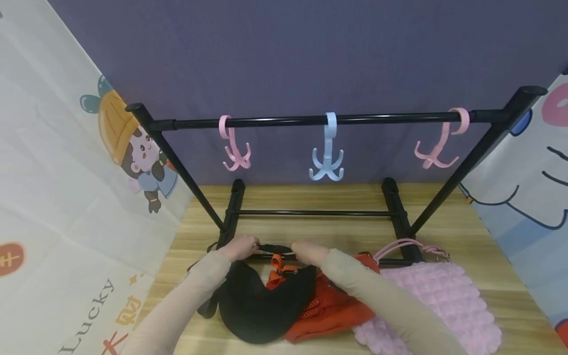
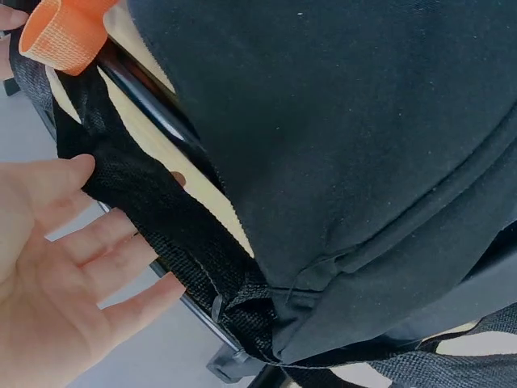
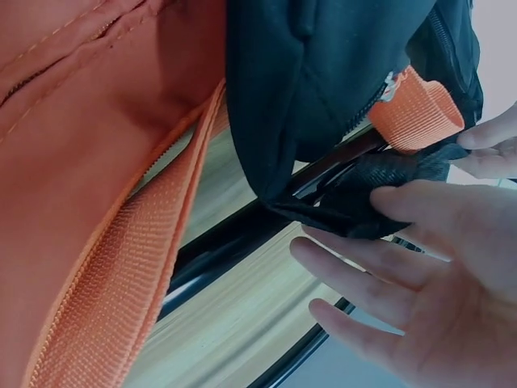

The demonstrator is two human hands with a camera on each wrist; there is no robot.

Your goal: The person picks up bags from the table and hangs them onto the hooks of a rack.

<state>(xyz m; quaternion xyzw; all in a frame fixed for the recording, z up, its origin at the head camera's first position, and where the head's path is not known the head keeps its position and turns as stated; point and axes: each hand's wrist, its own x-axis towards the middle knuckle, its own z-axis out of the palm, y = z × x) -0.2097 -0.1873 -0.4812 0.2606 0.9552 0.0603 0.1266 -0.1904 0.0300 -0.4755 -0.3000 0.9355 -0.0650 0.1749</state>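
Observation:
A black crescent-shaped bag (image 1: pixel 255 318) lies at the front of the wooden surface, its black webbing strap (image 1: pixel 275 249) pulled up behind it. My left hand (image 1: pixel 241 247) pinches one side of that strap; in the left wrist view the thumb lies on the webbing with the fingers under it. The other side is pinched between the thumb and fingers of my right hand (image 1: pixel 309 252). An orange-red bag (image 1: pixel 330 318) lies partly under the black one and my right forearm. Its orange webbing loop (image 3: pixel 416 113) shows beside the black strap in the right wrist view.
A black rack stands behind the bags, its top bar (image 1: pixel 275 121) carrying a left pink hook (image 1: pixel 237 158), a blue hook (image 1: pixel 327 153) and a right pink hook (image 1: pixel 437 148). A puffy pink bag (image 1: pixel 448 291) lies at the right. Printed cloths hang on both sides.

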